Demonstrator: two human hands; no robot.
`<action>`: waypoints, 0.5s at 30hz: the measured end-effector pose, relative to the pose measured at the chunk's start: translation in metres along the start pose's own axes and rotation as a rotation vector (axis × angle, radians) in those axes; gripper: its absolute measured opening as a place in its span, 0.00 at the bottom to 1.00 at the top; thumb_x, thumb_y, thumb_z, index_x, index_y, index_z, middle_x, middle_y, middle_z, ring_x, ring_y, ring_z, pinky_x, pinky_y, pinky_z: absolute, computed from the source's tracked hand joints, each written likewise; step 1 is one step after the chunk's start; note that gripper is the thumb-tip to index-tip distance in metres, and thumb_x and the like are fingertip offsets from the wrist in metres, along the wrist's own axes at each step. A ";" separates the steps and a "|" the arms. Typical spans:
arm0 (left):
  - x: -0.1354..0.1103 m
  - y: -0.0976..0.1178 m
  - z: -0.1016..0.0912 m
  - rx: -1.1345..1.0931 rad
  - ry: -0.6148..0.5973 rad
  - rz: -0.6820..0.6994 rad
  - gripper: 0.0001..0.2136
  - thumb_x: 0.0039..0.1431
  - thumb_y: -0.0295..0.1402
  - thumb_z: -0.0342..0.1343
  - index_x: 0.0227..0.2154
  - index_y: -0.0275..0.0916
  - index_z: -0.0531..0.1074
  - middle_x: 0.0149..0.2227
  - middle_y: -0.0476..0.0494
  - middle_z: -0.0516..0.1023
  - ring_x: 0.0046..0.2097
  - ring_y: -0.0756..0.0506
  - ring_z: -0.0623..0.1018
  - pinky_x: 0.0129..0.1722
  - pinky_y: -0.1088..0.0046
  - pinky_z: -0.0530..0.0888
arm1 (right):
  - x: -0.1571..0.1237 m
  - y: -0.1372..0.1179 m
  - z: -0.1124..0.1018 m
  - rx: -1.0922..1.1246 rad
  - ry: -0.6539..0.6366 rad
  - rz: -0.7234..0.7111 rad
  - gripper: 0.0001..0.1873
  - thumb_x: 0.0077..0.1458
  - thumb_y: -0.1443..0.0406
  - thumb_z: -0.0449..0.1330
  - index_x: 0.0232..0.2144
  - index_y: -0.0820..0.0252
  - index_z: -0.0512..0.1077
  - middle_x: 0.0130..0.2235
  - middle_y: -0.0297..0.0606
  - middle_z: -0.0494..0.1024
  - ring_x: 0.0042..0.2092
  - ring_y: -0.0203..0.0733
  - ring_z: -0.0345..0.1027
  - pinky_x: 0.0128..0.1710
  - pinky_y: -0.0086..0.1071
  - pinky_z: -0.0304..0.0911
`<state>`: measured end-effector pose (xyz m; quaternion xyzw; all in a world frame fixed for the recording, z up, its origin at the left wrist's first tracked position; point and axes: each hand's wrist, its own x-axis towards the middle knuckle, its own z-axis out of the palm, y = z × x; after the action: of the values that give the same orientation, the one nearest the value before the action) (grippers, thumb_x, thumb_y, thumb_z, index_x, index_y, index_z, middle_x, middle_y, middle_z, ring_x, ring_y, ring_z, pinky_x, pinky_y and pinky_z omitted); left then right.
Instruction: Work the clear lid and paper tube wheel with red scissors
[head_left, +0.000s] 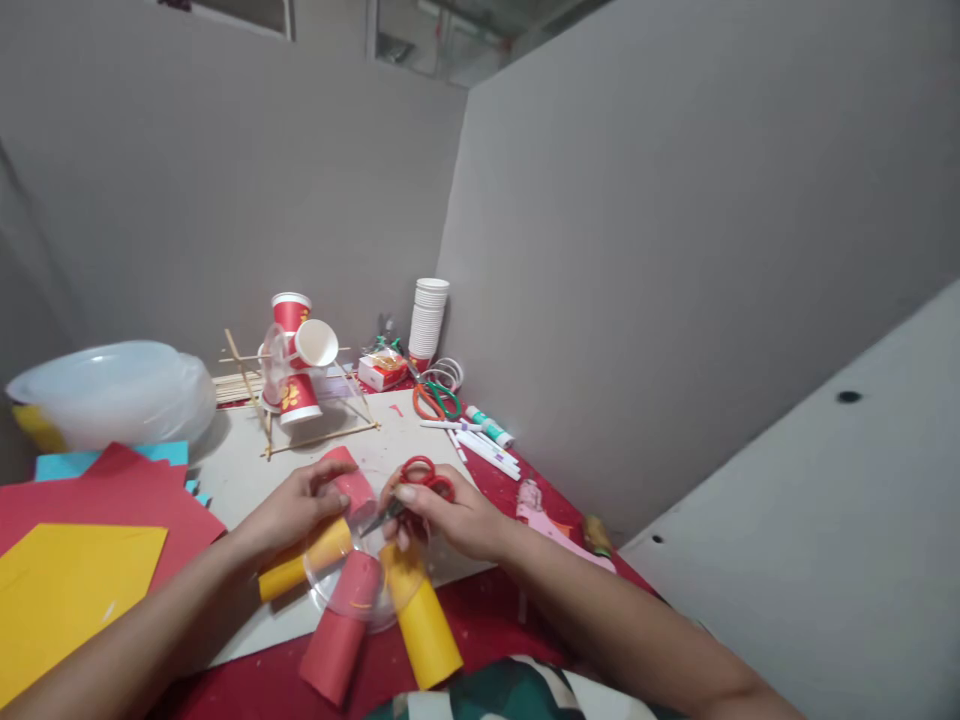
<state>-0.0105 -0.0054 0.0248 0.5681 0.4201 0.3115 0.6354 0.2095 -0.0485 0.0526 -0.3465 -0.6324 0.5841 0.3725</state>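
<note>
My left hand is closed on a red paper roll that belongs to a star of red and yellow paper rolls fixed around a clear plastic disc. My right hand grips red-handled scissors, fingers through the loops, with the blades pointing left at the red roll between my hands. The whole piece lies on a pale board over a red table cover.
Sheets of yellow, red and blue paper lie at the left under a white plastic bag. Behind stand a cup-and-stick model, stacked paper cups, green-orange scissors, a glue stick, white sticks and a pink glue gun.
</note>
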 end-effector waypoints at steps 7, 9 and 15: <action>0.001 0.001 0.003 -0.105 0.059 -0.022 0.28 0.44 0.37 0.72 0.49 0.39 0.72 0.31 0.50 0.78 0.34 0.45 0.77 0.37 0.70 0.72 | 0.021 0.012 -0.002 0.011 0.184 -0.093 0.20 0.56 0.48 0.60 0.31 0.58 0.65 0.20 0.25 0.64 0.20 0.29 0.56 0.20 0.25 0.53; -0.001 0.002 0.006 -0.116 0.073 -0.018 0.27 0.43 0.35 0.72 0.48 0.38 0.73 0.33 0.49 0.78 0.35 0.47 0.77 0.39 0.71 0.72 | 0.021 0.018 -0.004 0.006 0.220 -0.128 0.19 0.58 0.51 0.60 0.28 0.58 0.64 0.19 0.23 0.57 0.20 0.28 0.48 0.19 0.25 0.46; -0.006 0.007 0.009 -0.111 0.100 -0.006 0.27 0.43 0.33 0.72 0.48 0.37 0.73 0.30 0.51 0.77 0.32 0.48 0.75 0.36 0.73 0.70 | 0.019 0.027 -0.009 -0.008 0.238 -0.163 0.20 0.59 0.49 0.59 0.27 0.58 0.63 0.19 0.23 0.55 0.20 0.29 0.46 0.19 0.28 0.43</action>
<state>-0.0045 -0.0134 0.0327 0.5146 0.4350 0.3602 0.6451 0.2083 -0.0253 0.0278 -0.3623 -0.6120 0.5041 0.4900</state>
